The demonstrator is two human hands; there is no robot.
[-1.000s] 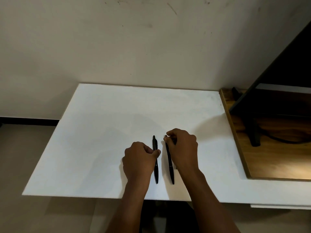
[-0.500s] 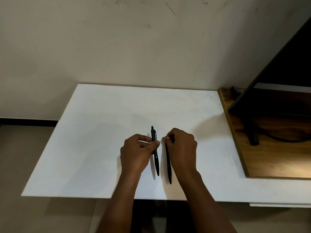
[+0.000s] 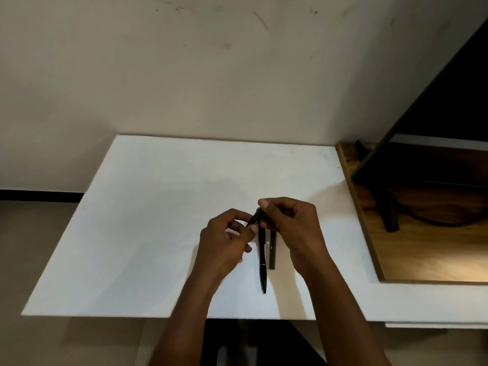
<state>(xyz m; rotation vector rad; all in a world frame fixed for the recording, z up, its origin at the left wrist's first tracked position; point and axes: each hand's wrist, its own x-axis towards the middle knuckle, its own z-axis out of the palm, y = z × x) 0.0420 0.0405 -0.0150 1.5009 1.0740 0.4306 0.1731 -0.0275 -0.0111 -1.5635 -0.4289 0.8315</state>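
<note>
The one head-worn camera looks forward and down from the near edge of the white board [image 3: 158, 233], close above the left hand [image 3: 224, 244] and right hand [image 3: 298, 228], facing the far wall [image 3: 184, 75], with the wooden table [image 3: 422, 260] cut off at right.

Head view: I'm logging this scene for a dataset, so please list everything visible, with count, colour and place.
long pen: one, black, between the hands, tip toward the near edge
angled pen: one, black, only a short part shows between the fingertips
dark strip: one, just right of the long pen; pen part or shadow, cannot tell
white board: one, white, centre, under the hands
wooden top: one, brown, right of the board
screen: one, black, on a stand over the wooden top
cable: one, black, on the wooden top
wall: one, beige, marked, behind
left hand: pinches the angled pen
right hand: fingers curled at the long pen's upper end
</note>
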